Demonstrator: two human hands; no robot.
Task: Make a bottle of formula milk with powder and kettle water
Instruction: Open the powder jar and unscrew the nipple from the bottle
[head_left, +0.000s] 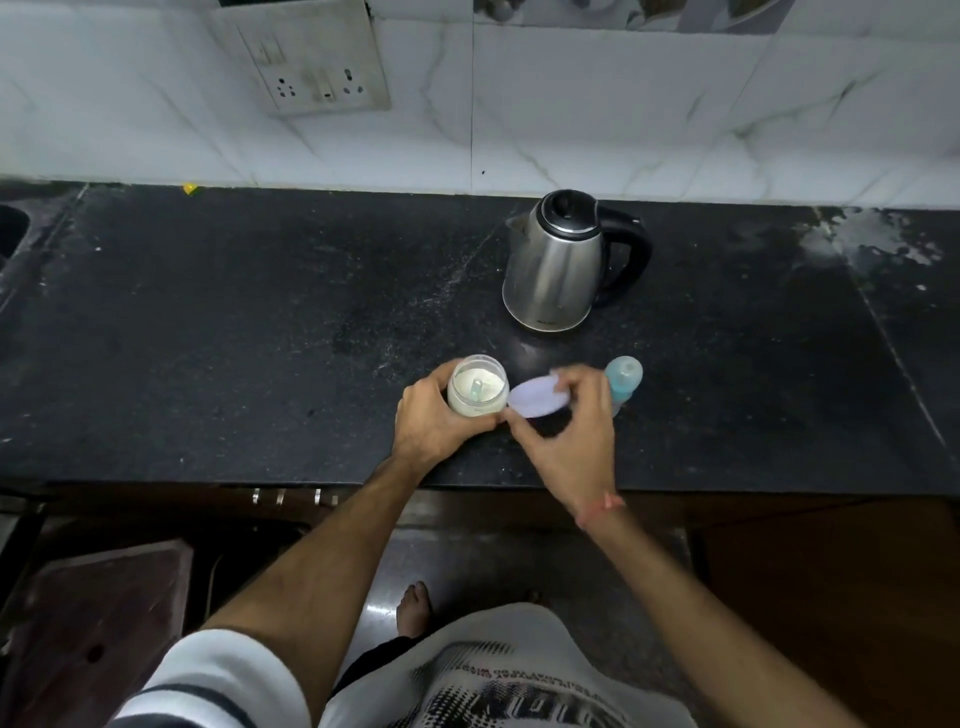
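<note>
A clear powder jar (478, 387) stands open on the black counter (234, 322), with white powder and a pale scoop inside. My left hand (434, 421) is wrapped around the jar's side. My right hand (569, 441) holds the jar's pale lilac lid (535, 397) just to the right of the jar, lifted off and tilted. A baby bottle (623, 376) with a blue cap stands behind my right hand, partly hidden by it. The steel kettle (558, 260) with a black handle and shut lid stands farther back.
A tiled wall with a socket plate (311, 67) rises behind the counter. A sink edge (10, 228) shows at the far left. White residue (872, 239) marks the counter's back right. Below the counter edge are a cabinet and my bare foot (413, 608).
</note>
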